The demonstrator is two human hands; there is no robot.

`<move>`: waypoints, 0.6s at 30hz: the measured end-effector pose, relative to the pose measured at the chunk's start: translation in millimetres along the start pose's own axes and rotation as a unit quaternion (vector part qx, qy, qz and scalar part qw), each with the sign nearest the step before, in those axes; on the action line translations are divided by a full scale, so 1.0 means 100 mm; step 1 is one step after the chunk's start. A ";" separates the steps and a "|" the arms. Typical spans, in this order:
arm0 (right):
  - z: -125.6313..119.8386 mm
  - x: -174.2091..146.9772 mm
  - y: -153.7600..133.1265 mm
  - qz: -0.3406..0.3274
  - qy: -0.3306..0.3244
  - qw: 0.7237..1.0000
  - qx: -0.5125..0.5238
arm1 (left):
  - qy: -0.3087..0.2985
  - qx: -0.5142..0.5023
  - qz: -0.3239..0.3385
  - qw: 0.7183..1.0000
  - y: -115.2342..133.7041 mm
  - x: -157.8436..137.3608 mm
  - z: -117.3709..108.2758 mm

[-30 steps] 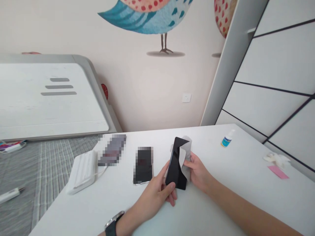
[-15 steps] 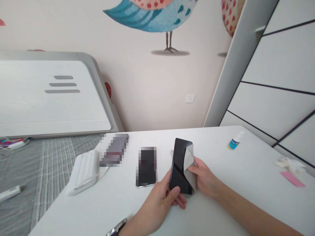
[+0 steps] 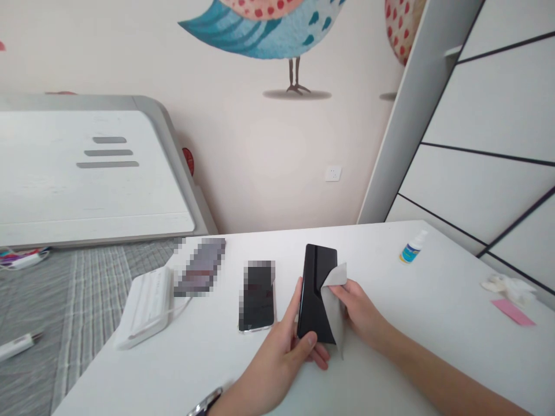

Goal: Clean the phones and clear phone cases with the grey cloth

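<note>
Phone (image 3: 313,309)'s being held in L hand (image 3: 286,352), cloth (image 3: 334,309)'s being pinched by R hand (image 3: 363,312) (best laid flat, w/ light pressure).

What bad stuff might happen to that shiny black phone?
The black phone might slip: it looks smooth, and the left hand holds it by one side and a lower corner. The thumb on its front might leave a smudge. The gray cloth in the right hand touches it; grit could scratch.

Home bedroom, bird mural (image 3: 288,34), white headboard (image 3: 87,190), grey striped bedding (image 3: 97,294)
</note>
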State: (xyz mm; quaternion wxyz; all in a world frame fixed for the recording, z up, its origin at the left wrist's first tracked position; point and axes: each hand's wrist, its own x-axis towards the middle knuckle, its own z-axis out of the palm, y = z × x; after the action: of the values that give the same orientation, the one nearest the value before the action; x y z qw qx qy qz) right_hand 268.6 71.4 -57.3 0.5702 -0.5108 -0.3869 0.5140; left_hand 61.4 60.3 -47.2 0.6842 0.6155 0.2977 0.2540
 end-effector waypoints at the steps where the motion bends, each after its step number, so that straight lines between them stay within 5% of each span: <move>1: 0.01 0.01 -0.01 0.000 -0.014 0.999 0.033 | -0.004 -0.003 -0.001 1.000 -0.01 0.01 -0.02; 4: 0.02 0.03 -0.08 -0.006 -0.029 0.995 0.091 | -0.010 0.001 0.000 1.000 -0.03 0.03 -0.05; 11: -0.14 0.13 -0.09 -0.020 0.048 0.997 -0.051 | -0.033 0.034 0.015 0.999 0.05 -0.01 -0.01; 18: -0.14 0.18 -0.06 -0.040 0.041 0.998 -0.032 | -0.029 0.033 0.007 0.999 0.03 0.01 -0.04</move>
State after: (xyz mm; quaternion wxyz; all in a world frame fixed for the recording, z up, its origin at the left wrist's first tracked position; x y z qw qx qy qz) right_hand 286.3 86.7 -55.7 0.5889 -0.5340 -0.3994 0.4567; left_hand 59.7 64.3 -45.1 0.6698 0.6470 0.2819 0.2308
